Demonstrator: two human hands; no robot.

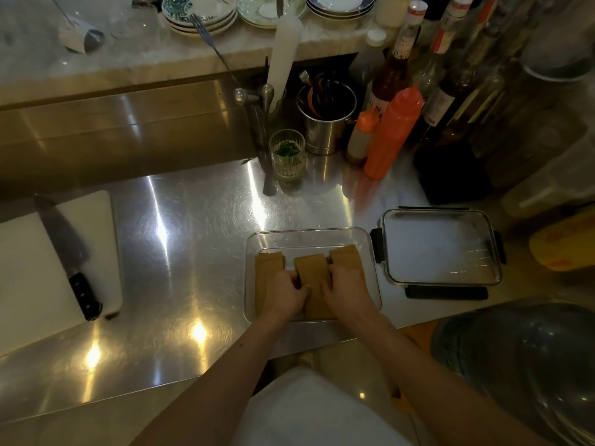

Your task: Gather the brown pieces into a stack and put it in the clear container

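Note:
A clear rectangular container [309, 235] sits on the steel counter in front of me. Inside it stand three stacks of brown pieces side by side: a left stack [265, 268], a middle stack [310, 268] and a right stack [347, 257]. My left hand [286, 292] and my right hand [346, 288] are both inside the container, fingers curled around the middle stack from either side. My hands hide the near halves of the stacks.
The container's lid [441, 246] lies upside down just to the right. A white cutting board [48, 262] with a black-handled knife [69, 252] lies at the left. Behind stand a glass of herbs [287, 157], a utensil pot [326, 119], orange squeeze bottles [391, 133] and several bottles.

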